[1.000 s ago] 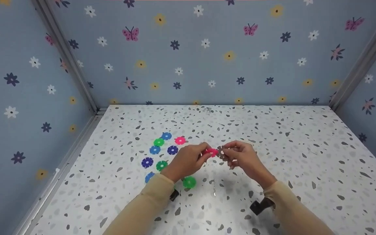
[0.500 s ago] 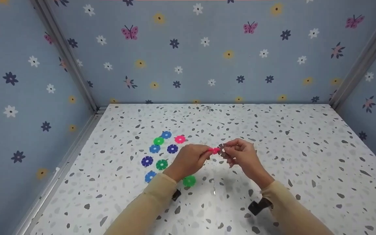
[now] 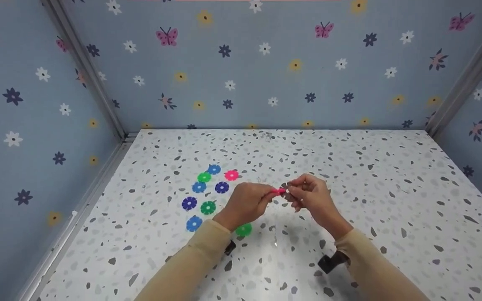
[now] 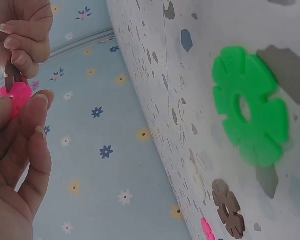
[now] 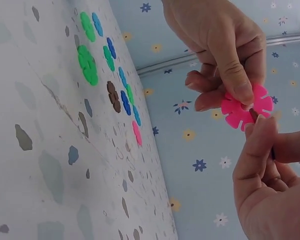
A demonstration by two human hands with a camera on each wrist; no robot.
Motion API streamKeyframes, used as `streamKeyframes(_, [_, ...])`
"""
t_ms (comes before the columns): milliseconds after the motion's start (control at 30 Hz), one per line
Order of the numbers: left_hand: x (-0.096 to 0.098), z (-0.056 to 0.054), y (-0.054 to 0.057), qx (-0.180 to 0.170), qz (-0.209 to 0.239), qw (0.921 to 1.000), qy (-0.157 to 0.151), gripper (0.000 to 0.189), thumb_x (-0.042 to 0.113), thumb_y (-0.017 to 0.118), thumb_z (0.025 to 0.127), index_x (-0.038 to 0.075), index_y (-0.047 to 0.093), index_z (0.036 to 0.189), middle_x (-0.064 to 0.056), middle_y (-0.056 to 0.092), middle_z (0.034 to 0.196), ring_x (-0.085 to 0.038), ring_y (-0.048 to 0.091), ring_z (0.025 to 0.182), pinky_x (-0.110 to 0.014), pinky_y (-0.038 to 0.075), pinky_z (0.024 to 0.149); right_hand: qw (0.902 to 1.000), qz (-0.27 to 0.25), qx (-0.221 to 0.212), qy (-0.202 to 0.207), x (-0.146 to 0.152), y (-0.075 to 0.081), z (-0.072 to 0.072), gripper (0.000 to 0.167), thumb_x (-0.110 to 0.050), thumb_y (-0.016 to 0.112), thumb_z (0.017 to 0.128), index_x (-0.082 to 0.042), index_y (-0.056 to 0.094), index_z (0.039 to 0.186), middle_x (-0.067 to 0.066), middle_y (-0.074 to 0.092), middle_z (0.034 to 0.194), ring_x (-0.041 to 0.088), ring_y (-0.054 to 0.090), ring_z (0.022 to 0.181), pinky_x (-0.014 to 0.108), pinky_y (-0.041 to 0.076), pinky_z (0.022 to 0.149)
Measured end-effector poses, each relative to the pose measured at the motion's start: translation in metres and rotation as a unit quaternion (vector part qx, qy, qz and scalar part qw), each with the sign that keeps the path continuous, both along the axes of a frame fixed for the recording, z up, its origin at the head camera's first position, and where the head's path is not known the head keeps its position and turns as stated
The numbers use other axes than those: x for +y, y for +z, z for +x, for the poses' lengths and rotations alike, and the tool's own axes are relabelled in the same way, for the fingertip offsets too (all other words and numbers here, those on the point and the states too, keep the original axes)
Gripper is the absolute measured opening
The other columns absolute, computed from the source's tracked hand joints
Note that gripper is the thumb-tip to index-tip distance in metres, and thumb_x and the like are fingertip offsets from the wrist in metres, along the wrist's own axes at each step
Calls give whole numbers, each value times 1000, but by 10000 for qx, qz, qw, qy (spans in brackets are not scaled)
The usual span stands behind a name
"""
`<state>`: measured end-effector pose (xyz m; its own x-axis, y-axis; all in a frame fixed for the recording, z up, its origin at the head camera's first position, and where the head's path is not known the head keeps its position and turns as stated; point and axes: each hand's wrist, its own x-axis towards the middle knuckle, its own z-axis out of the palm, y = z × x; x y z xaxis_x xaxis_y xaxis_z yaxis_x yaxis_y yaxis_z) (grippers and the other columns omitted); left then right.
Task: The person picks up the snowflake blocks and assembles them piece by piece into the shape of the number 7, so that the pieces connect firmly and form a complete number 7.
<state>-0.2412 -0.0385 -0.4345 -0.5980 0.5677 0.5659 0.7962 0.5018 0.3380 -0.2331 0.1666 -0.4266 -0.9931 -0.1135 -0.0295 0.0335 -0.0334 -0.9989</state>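
Observation:
My left hand pinches a pink notched plastic disc between thumb and fingers. Facing it, my right hand holds a brown notched disc by its edge. In the head view the pink disc appears edge-on, its rim right at the brown one. The right wrist view shows the pink disc flat-on, with the brown disc's edge overlapping it near the middle; my right fingers cover most of the brown disc. Both discs are held above the table.
Left of my hands, several loose discs lie on the speckled white table, including a blue disc, a pink one and a green one. A loose brown disc shows in the left wrist view. Flower-patterned panels enclose the table.
The pink disc has turned edge-on in the head view and moved right against the brown disc, with my left hand shifting slightly right. My right hand has stayed nearly in place.

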Motion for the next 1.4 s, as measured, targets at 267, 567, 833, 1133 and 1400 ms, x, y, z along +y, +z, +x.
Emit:
streamKeyframes(267, [1,-1,-1,48,-15,10000,72,17,16,61,100,6,75,96,-1,69,74,-9,57,60,-15,50,65,9998,-108,-144,-42,-3,-1,-1,6,6,58,95,3,57,101,15,66,82,18,61,59,26,54,53])
streamKeyframes(567, [1,-4,0,-505,-350,9974,388,21,23,60,101,9,76,101,1,70,80,-9,56,64,-18,51,67,9994,81,-320,-34,0,-5,-3,14,-1,59,97,4,56,110,15,68,86,17,62,64,28,55,55])
streamKeyframes(833, [-13,-15,0,-607,-431,9966,359,26,19,69,92,7,70,114,-1,70,87,-10,59,68,-21,50,61,9990,56,-419,-173,3,-10,-7,18,-5,60,98,4,57,114,13,69,87,15,61,64,27,55,56])
streamKeyframes(1133, [-39,-30,-11,-1548,-1139,9769,937,32,21,68,91,9,68,121,-3,66,105,-20,62,88,-35,53,79,9990,-75,-414,-160,7,-11,-8,18,-3,59,98,5,57,114,13,69,86,13,60,64,26,55,55])
streamKeyframes(1400, [-63,-35,-17,-2567,-1778,9414,1277,40,22,69,89,15,64,128,-7,53,138,-26,55,122,-45,45,101,9985,-212,-458,-212,6,-14,-6,17,-2,60,98,5,56,112,13,68,84,13,58,63,25,54,54])
